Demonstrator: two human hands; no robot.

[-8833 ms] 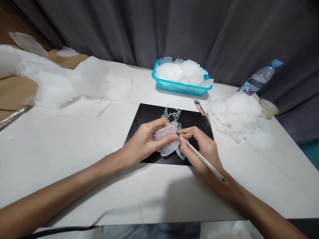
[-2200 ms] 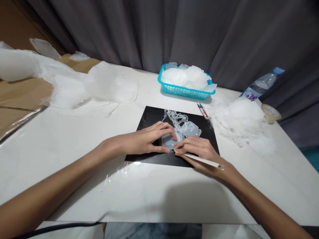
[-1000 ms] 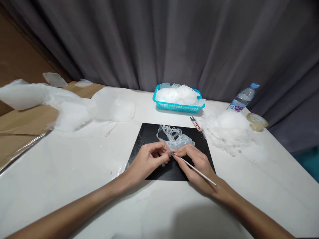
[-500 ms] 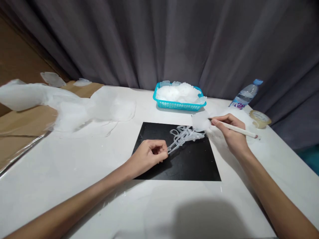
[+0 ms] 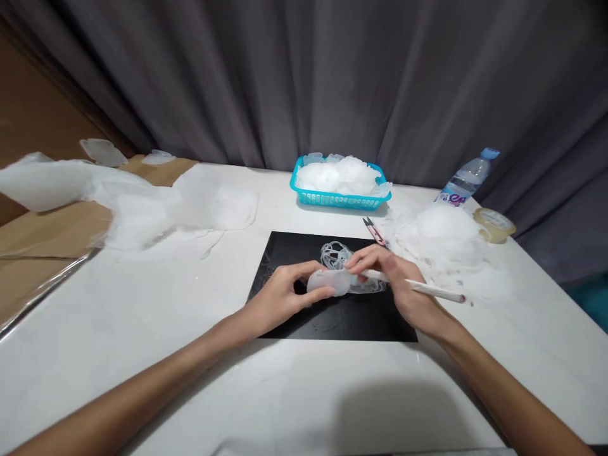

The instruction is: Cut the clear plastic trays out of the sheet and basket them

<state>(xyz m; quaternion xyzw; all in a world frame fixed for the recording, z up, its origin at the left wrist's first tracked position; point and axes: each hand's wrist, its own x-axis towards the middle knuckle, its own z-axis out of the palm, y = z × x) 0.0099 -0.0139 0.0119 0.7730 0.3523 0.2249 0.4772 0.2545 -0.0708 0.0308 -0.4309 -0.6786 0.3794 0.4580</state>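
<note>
Over the black mat, my left hand pinches a curved, translucent whitish piece between thumb and fingers. My right hand grips a slim white pen-like tool; its fingertips meet the right edge of the piece, and the tool's working tip is hidden there. A tangle of clear, thin strips lies on the mat behind and beneath my hands. Pink-handled thread snips rest just past the mat's back right corner.
A turquoise basket heaped with whitish pieces stands at the back. To the right are a white translucent heap, a water bottle and a tape roll. More white sheeting lies at left across cardboard.
My right hand has come left and nearer with the tool, bringing the translucent piece to my left hand. My left hand has let go of the strips and taken the piece. The snips are now uncovered.
</note>
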